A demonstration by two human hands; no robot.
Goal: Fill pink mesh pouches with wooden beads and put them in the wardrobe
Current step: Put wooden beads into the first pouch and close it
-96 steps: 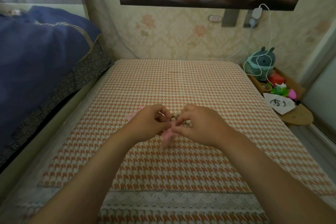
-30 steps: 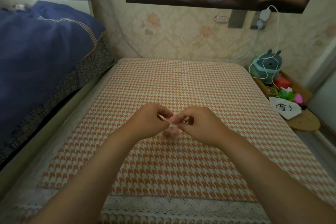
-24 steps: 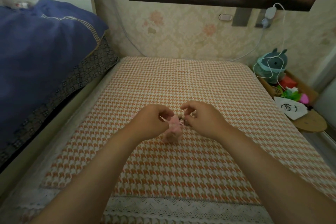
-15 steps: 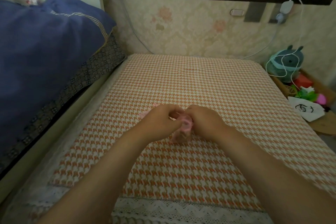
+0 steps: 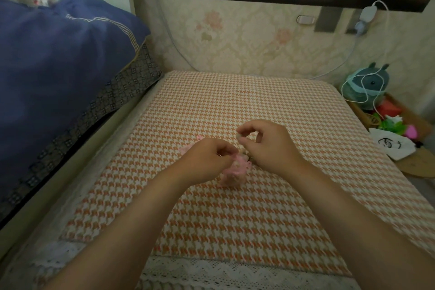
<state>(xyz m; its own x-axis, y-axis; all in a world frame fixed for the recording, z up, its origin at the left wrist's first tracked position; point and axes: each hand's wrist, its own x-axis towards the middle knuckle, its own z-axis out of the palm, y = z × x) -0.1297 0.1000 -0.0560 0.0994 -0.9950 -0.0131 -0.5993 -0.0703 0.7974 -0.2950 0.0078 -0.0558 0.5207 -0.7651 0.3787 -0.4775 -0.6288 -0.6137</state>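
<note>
A pink mesh pouch (image 5: 235,170) sits bunched on the orange houndstooth table cover (image 5: 235,219), bulging with beads. My left hand (image 5: 207,161) pinches the pouch's top edge. My right hand (image 5: 266,143) is just right of the pouch, a little above it, and pinches a pale wooden bead (image 5: 239,136) between thumb and forefinger. Another pink mesh pouch (image 5: 188,148) peeks out flat behind my left hand. Any loose beads on the cover are hidden by my hands.
A bed with a dark blue quilt (image 5: 58,73) runs along the left. At the right, a low wooden stand (image 5: 421,162) holds a teal plush toy (image 5: 369,85), a white cable, green and pink bits and a white card. Wallpapered wall behind.
My right hand has drawn away from the pouch mouth, up and to the right, and now pinches a bead. My left hand keeps its hold on the pouch. The camera has shifted slightly left.
</note>
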